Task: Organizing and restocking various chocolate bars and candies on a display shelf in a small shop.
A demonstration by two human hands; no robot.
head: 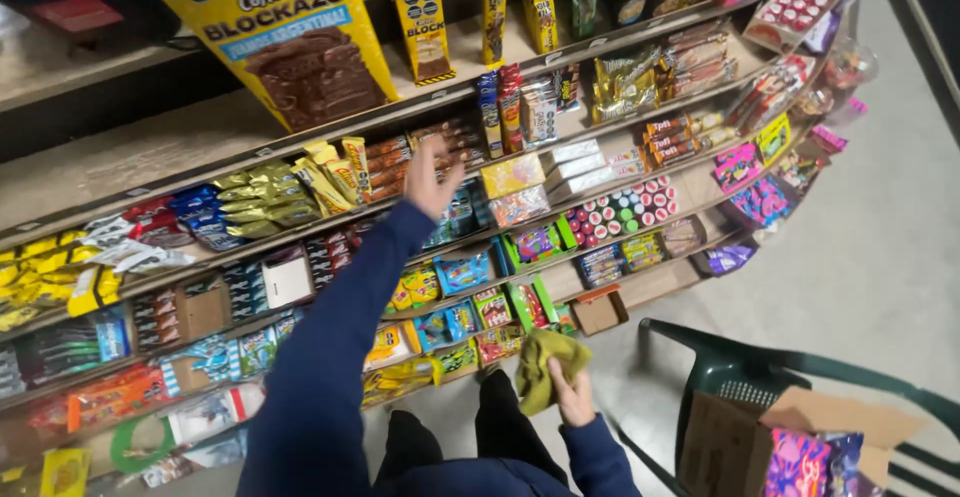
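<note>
Left hand (432,179): raised to the second shelf (150,147) from the top, arm in a dark blue sleeve (330,357). Fingers spread and released, grasping nothing; fingertips at the row of brown bars (400,162), just beside the yellow packs (335,172). Whether they touch the goods cannot be told.

Right hand (573,397): held low, near the knees. Fingers clenched on a green cloth (545,365), which hangs crumpled from the grip in front of the lowest shelves.

Shelving: stepped wooden rack, several tiers, filled with sweets and snacks.
- Top tier: one very large yellow box (290,32) leaning upright, smaller yellow boxes (425,32) to its right.
- Second tier: gold wrappers (260,202), blue packs (205,215), red and blue upright cartons (500,107), gold bags (625,82).
- Middle tiers: white boxes (575,169), a tray of round red-and-white sweets (620,209), green-edged trays (535,245).
- Lower tiers: an open brown carton (600,309), orange bags (110,397), a green tape roll (130,444).
- Far right end: pink and purple packets (750,182).

Floor (880,247): grey, smooth.

Right foreground: dark green plastic chair (760,367) carrying an open cardboard box (740,442) with a purple-pink bag (800,462) inside.
</note>
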